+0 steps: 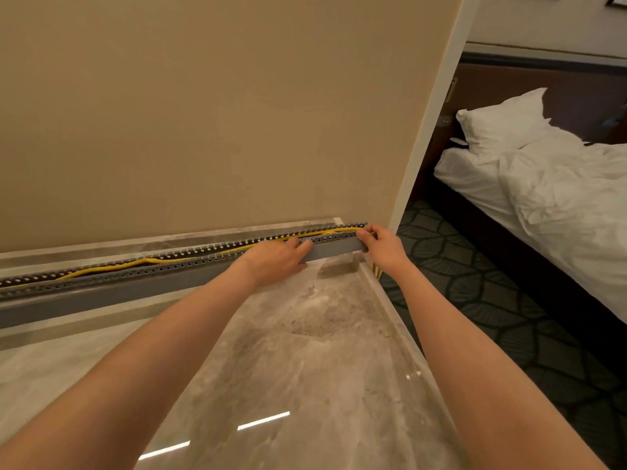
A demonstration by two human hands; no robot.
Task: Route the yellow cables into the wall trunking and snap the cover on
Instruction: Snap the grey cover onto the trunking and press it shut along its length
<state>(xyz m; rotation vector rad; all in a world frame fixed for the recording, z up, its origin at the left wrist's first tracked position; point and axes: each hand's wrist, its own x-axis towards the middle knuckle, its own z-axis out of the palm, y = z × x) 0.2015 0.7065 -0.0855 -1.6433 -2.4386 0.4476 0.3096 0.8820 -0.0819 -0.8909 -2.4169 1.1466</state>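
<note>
Looks like the cover stage is being started here. The long grey slotted plastic trunking [135, 272] is lying along the foot of the plain beige wall [203, 113], running from 9 o'clock up to about 1 o'clock. The thin yellow cables [149, 260] are being carried inside it, though a hump is showing toward 9 o'clock where they're riding close to the slotted fingers.

The flat grey plastic cover strip [101, 300] is being leaned against the trunking's front and isn't seated on top yet. Its end at 1 o'clock is being pinched by the right hand [381, 244], fingers curled in narrow round the tip. The left hand [278, 257], just on the 9 o'clock side, is being laid over the strip with the thumb tucked under its lower edge (so it's being gripped by both).

To get this done well, that hump is probably worth being pressed down first, otherwise a cable is likely being trapped under the lip. The cover's end is best being lined up flush at 1 o'clock, with pressure then being walked toward 9 o'clock bit by bit. The polished grey marble countertop [305, 351] looks slick, so the trunking sliding is being risked too.
</note>
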